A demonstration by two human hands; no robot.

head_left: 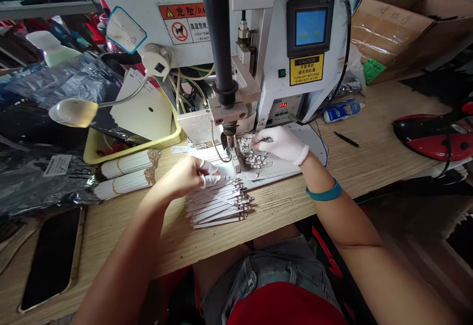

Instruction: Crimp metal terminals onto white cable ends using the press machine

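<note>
My left hand [194,173], with white covers on its fingertips, is pinched together just left of the soldering machine's tip [231,140]. What lies between these fingers is too small to make out. Below it, a fanned stack of thin white strips [218,206] with small white end pieces rests on the table. In a white glove, my right hand [283,143] reaches over a pile of small white connector-like pieces [256,158] right of the tip. Its thumb and fingertips are closed at the pile's edge; anything in them is hidden.
The white machine [275,29] with its screen [310,25] stands straight ahead. Bundled strips [127,182], a yellow basket [136,150], a bent lamp [74,113] and a phone [53,258] are leftward. Rightward are a pen [346,139], a blue packet [343,110] and a cardboard box [391,34].
</note>
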